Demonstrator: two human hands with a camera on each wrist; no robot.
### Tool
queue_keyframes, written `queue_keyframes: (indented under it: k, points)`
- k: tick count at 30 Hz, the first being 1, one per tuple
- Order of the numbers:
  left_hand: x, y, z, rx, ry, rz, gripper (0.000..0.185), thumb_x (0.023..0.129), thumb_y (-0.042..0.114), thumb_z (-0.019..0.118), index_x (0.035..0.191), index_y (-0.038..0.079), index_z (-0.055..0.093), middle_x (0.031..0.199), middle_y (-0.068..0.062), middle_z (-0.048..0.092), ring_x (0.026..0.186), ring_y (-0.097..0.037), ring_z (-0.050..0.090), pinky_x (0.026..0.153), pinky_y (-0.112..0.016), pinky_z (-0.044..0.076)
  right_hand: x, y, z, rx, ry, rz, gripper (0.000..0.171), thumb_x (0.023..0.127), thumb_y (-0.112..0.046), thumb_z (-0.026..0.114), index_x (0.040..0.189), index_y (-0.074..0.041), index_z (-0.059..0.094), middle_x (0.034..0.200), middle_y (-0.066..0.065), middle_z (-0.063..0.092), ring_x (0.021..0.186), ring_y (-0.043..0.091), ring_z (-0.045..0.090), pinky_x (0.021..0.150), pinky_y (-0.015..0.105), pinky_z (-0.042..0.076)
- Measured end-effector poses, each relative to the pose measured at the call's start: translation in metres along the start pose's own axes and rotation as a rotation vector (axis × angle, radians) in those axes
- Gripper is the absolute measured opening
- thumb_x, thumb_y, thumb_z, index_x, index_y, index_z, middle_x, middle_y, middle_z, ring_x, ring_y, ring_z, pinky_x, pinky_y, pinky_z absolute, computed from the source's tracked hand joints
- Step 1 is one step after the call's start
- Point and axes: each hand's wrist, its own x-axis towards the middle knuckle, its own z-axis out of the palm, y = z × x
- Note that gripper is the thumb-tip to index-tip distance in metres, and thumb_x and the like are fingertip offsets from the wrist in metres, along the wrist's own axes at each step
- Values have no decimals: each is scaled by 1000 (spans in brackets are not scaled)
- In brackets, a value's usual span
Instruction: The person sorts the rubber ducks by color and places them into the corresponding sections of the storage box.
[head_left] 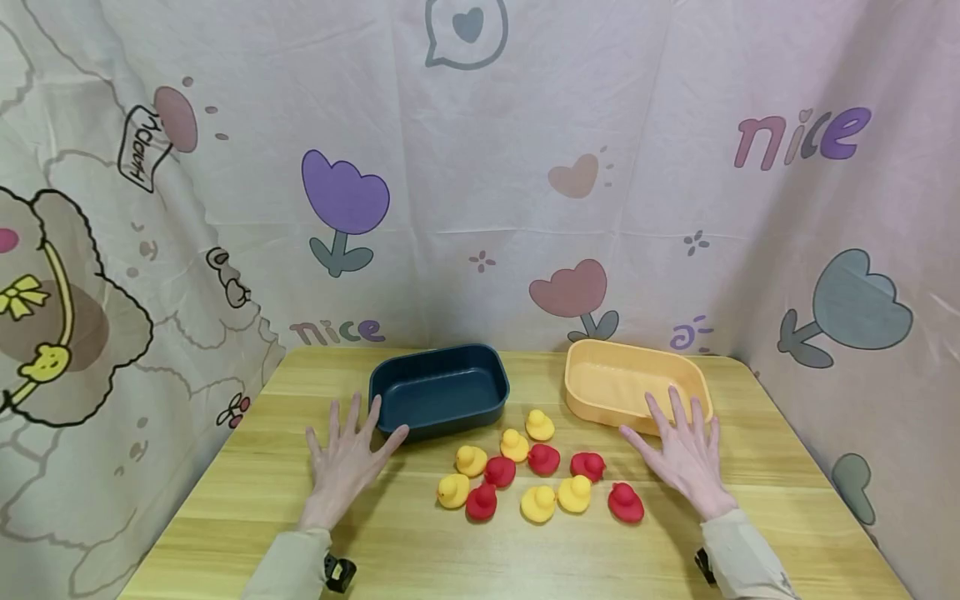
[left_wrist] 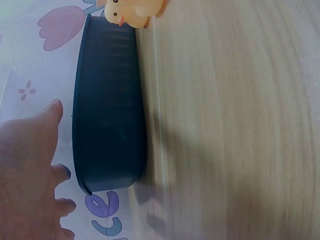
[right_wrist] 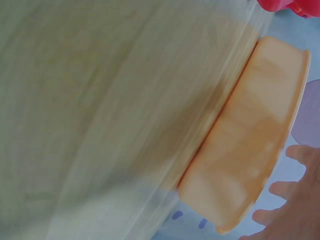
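My left hand (head_left: 341,471) spreads its fingers in front of the dark blue bin (head_left: 438,427), its fingertips overlapping the bin's left end in the head view. On the other side my right hand (head_left: 684,462) is spread too, its fingers overlapping the front of the light orange bin (head_left: 600,414). Neither hand holds anything. Between the hands lies a loose group of small rubber ducks, several yellow ones such as this yellow duck (head_left: 538,503) and several red ones such as this red duck (head_left: 626,502). Both bins show bare floors.
The wooden table (head_left: 420,558) carries the bins at its back edge and the ducks at its middle. A printed cloth (head_left: 480,200) hangs behind and at both sides. A small black device (head_left: 340,573) sits at the left wrist.
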Motion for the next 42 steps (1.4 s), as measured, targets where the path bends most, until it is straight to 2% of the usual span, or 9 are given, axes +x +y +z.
queue_keyframes:
  k: [7,18,28,33,36,39,42]
  points:
    - [1,1,-5,-12,11,8,80,77,73,34,142,34,7,152,-5,3,137,-35,-12,95,-73,-14,0,-1,-2,-6,1,-5,80,77,-67,45,140,-21,28,149,15,14,133,45,6,101,70,-7]
    - [2,0,-7,0,18,34,80,78,72,35,142,34,8,152,-5,6,138,-33,-13,96,-73,-14,2,-10,-6,-6,0,-60,79,78,-65,47,140,-22,28,148,15,17,134,43,9,101,69,8]
    - [-1,-3,-14,21,7,47,79,78,73,34,142,34,10,151,-6,10,138,-34,-9,96,-74,-12,8,-23,-10,26,6,-130,75,77,-63,50,138,-25,32,147,12,23,134,40,15,105,63,10]
    - [2,-5,-18,-62,-41,47,77,80,70,34,142,34,7,151,-7,10,138,-36,-7,96,-74,-10,14,-31,-14,98,-10,-181,73,77,-61,52,138,-25,33,147,11,25,134,39,17,107,60,13]
    - [7,-7,-19,-140,-56,48,77,81,68,34,143,30,9,150,-9,15,137,-39,2,99,-72,-4,19,-37,-17,186,-62,-206,71,79,-58,53,138,-26,31,148,9,22,136,36,14,108,59,13]
    - [11,-10,-19,-255,-44,45,76,84,63,38,143,20,18,146,-15,24,134,-41,17,104,-66,7,24,-43,-20,309,-112,-223,67,80,-52,56,138,-28,32,148,7,22,137,33,14,108,60,15]
    - [14,-14,-18,-376,-35,13,72,86,56,41,141,12,25,139,-19,37,126,-40,33,103,-59,26,27,-50,-21,435,-135,-230,62,80,-45,60,135,-28,37,146,6,29,135,30,22,105,60,21]
